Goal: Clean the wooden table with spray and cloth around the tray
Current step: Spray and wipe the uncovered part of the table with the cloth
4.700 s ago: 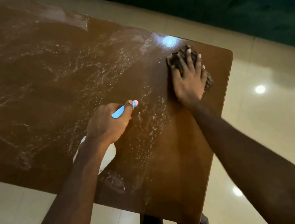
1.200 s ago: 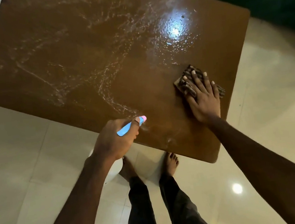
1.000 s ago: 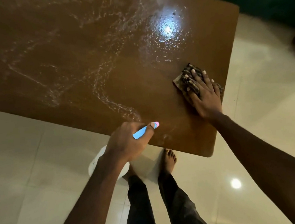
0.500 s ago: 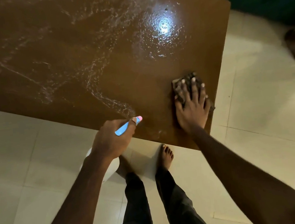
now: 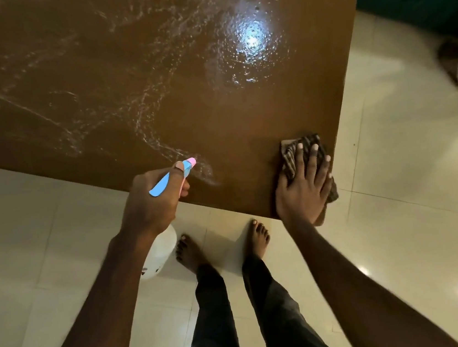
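Where the wooden table (image 5: 216, 123) fills the left and top of the view, we see a glossy brown top streaked with white foam trails (image 5: 146, 120) and fine droplets. At its near edge the left hand (image 5: 153, 202) grips the spray bottle (image 5: 159, 251). The fingers are curled round the neck, and one fingertip rests on the blue head just behind the pink nozzle (image 5: 191, 162).

The bottle's long axis slants from its white body, low over the floor tiles (image 5: 407, 151), up to that nozzle. The nozzle points up and to the right, away from the person, just over the table's edge. We cannot tell what the opaque body holds.

Below, two bare feet (image 5: 257, 239) stand on the tiles under dark trousers (image 5: 217, 319). Further right, a lamp glare (image 5: 251, 38) shines on the wet wood.

At the table's near right corner the right hand (image 5: 304, 187) lies flat, fingers straight and spread. It presses down on the cloth (image 5: 291, 151), which is crumpled and striped dark and pale brown. One end of the cloth reaches past the table's right edge. At the far right we note a dark blurred object (image 5: 453, 62) on the floor.
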